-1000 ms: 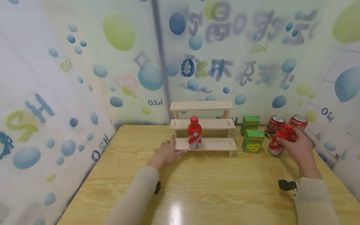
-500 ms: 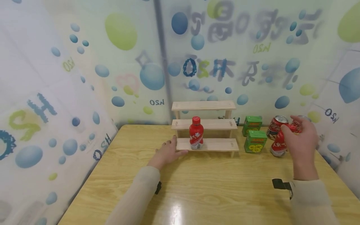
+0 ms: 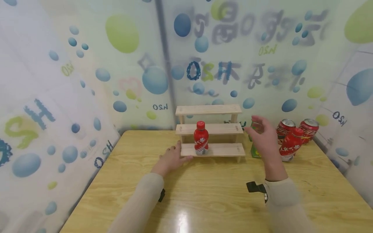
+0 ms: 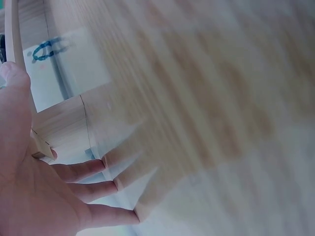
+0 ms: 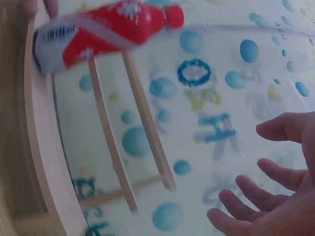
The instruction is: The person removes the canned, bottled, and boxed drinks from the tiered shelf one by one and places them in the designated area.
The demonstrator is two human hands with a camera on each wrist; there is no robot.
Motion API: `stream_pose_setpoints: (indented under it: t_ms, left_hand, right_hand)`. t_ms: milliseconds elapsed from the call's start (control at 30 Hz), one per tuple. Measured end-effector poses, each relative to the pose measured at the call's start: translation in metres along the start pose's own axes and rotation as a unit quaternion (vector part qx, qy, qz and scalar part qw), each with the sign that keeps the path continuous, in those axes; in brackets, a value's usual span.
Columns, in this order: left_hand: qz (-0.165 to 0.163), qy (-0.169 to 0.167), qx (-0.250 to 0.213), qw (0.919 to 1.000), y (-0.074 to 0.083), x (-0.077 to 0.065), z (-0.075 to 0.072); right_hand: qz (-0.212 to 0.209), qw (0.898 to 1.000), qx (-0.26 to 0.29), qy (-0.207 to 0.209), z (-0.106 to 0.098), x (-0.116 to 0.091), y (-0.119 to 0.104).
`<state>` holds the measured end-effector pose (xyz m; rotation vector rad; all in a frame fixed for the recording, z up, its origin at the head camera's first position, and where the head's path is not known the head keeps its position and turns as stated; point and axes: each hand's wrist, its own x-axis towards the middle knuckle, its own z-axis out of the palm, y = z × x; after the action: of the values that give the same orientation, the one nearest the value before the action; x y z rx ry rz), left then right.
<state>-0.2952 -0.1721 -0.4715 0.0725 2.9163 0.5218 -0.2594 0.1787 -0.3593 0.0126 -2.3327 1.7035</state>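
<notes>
A three-step wooden shelf rack [image 3: 214,149] stands on the table, with a red-and-white bottle [image 3: 201,139] upright on its lowest step. My left hand [image 3: 171,159] rests at the left end of that step, its thumb along the front edge. In the left wrist view, the straight fingers [image 4: 86,191] reach down to the tabletop. My right hand [image 3: 264,142] holds nothing, fingers spread in the air, partly hiding two green boxes [image 3: 255,153]. To its right stands a second red-and-white bottle [image 3: 291,145]. The right wrist view shows the open right hand [image 5: 278,191] apart from the rack.
Two red cola cans [image 3: 309,128] stand behind the second bottle at the right of the wooden table [image 3: 209,197]. A patterned curtain [image 3: 134,81] hangs close behind the rack and along both sides.
My right hand has let go of the bottle at the right, lifted off it and moved left to the green boxes. The left hand stays at the rack.
</notes>
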Motion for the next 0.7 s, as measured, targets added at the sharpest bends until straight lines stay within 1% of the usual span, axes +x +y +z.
stream_pose_setpoints:
  t_ms: [133,300,467,600,700]
  left_hand:
    - [0.003,-0.001,-0.003,1.0000,-0.002,0.000,0.000]
    - [0.003,0.007,0.005,1.0000,-0.003,0.001,0.000]
    - [0.003,0.007,0.006,1.0000,-0.003,0.004,0.002]
    - [0.003,0.006,0.000,1.0000,-0.003,0.005,0.003]
    - [0.000,0.005,0.000,1.0000,-0.004,0.003,0.003]
  right_hand:
    - [0.006,0.998,0.035,-0.044,0.031,-0.003,-0.007]
    - [0.013,0.995,0.046,-0.091,0.064,-0.005,-0.007]
    - [0.008,0.992,0.042,-0.122,0.090,-0.009,-0.004]
    - [0.006,0.987,0.054,-0.153,0.109,-0.013,-0.003]
    - [0.013,0.986,0.069,-0.149,0.128,-0.014,0.000]
